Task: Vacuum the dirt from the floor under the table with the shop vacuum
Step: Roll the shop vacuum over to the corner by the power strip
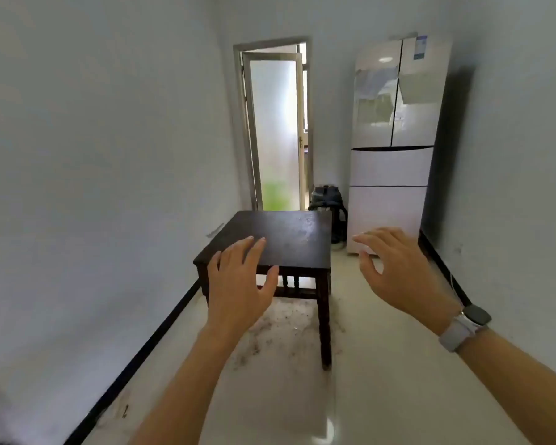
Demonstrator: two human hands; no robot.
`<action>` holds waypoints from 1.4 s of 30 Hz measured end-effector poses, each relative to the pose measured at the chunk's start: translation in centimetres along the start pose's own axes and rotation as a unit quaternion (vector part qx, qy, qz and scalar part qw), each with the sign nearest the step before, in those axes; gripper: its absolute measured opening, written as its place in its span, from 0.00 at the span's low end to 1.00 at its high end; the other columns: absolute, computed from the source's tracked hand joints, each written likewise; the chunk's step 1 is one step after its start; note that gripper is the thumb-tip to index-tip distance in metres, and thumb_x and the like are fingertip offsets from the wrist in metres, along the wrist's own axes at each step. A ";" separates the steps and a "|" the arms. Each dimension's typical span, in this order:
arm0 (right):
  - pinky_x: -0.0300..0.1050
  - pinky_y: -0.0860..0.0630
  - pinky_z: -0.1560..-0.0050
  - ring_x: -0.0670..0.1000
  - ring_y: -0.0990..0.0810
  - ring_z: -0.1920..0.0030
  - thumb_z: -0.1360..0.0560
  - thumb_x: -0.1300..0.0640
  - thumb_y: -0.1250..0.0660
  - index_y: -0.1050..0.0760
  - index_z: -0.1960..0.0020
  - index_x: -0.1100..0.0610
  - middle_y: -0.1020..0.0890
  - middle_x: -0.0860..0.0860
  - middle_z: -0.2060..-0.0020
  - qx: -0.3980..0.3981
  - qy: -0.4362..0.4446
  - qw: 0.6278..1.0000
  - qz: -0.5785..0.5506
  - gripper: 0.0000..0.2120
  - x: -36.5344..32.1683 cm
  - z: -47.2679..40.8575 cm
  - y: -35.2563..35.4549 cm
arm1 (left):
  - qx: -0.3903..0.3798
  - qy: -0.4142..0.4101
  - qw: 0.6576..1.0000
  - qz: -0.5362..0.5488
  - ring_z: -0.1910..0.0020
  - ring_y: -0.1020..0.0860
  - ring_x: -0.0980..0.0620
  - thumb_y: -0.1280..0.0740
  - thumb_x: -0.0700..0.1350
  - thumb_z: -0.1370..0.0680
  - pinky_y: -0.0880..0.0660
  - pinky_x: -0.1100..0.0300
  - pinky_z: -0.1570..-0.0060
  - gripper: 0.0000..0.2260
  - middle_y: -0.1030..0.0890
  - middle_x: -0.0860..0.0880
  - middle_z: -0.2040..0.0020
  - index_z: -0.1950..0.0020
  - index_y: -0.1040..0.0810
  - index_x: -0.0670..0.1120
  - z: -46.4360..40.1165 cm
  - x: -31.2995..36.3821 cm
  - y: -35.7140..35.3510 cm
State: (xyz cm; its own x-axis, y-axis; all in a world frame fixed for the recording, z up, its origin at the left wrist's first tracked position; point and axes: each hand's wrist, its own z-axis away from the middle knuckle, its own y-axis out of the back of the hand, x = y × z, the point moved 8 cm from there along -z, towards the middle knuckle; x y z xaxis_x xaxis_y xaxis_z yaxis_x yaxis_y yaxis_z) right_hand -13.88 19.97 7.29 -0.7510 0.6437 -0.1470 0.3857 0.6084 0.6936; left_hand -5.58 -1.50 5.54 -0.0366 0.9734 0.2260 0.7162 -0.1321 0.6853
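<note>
Dirt (280, 329) lay scattered as dark specks and a greyish smear on the pale floor (382, 396), mostly beneath the near edge of the dark wooden table (270, 239) and spilling a little past its front leg toward us. We judged the job not yet begun, since the shop vacuum (327, 200) stood well apart from us at the far end of the room, behind the table's far right corner, tucked between the open door (275, 130) and the refrigerator (395, 149), with its hose looping down beside it. Our left hand (238, 284) hung in the air in front of the table, fingers straight and spread, holding nothing; we could not tell whether it touched the tabletop, though it seemed raised above it. Our right hand (398, 271), with a watch (466, 326) on the wrist, was likewise empty, fingers loosely extended out over the open floor to the right of the table. Both hands were up and free, we supposed, because we were heading for the machine, and the gap to the right of the table looked like the plain way to reach it.
</note>
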 end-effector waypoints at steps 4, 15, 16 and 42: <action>0.53 0.23 0.48 0.59 0.20 0.47 0.26 0.51 0.43 0.22 0.42 0.61 0.19 0.57 0.48 -0.049 -0.062 0.997 -0.004 0.20 7.4 3.2 -5.0 | -0.062 0.004 0.998 -0.002 0.39 0.24 0.44 0.39 0.56 0.26 0.29 0.41 0.40 0.23 0.22 0.44 0.39 0.37 0.23 0.45 -0.1 1.1 -8.1; 0.54 0.28 0.40 0.59 0.25 0.40 0.24 0.59 0.36 0.27 0.35 0.61 0.21 0.57 0.42 -0.166 -0.192 0.966 -0.044 0.17 33.5 1.0 -17.2 | -0.281 0.018 0.959 0.017 0.27 0.38 0.53 0.42 0.54 0.20 0.42 0.56 0.29 0.22 0.35 0.52 0.27 0.26 0.38 0.51 -8.5 11.1 -36.5; 0.56 0.28 0.40 0.59 0.25 0.41 0.24 0.59 0.36 0.27 0.35 0.60 0.21 0.57 0.42 -0.172 -0.195 0.965 -0.043 0.17 35.4 0.0 -18.2 | -0.291 0.020 0.957 0.009 0.27 0.38 0.53 0.42 0.54 0.20 0.43 0.56 0.29 0.23 0.35 0.52 0.27 0.26 0.38 0.51 -10.0 11.7 -38.4; 0.46 0.34 0.35 0.51 0.28 0.36 0.21 0.52 0.41 0.29 0.32 0.53 0.24 0.49 0.37 -0.305 -0.247 0.920 0.001 0.18 81.0 -35.3 -56.3 | -0.352 0.037 0.935 0.013 0.28 0.37 0.52 0.42 0.53 0.20 0.44 0.52 0.29 0.22 0.33 0.51 0.28 0.27 0.36 0.50 -58.0 1.7 -90.1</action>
State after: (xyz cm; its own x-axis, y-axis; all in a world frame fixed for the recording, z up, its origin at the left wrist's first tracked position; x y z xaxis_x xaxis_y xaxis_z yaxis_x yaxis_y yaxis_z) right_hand -115.36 21.49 -18.84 -0.3570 0.8689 -0.3429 -0.0985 0.3300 0.9388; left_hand -110.65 1.26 -15.65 -0.0911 0.9560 0.2789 0.0832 -0.2718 0.9588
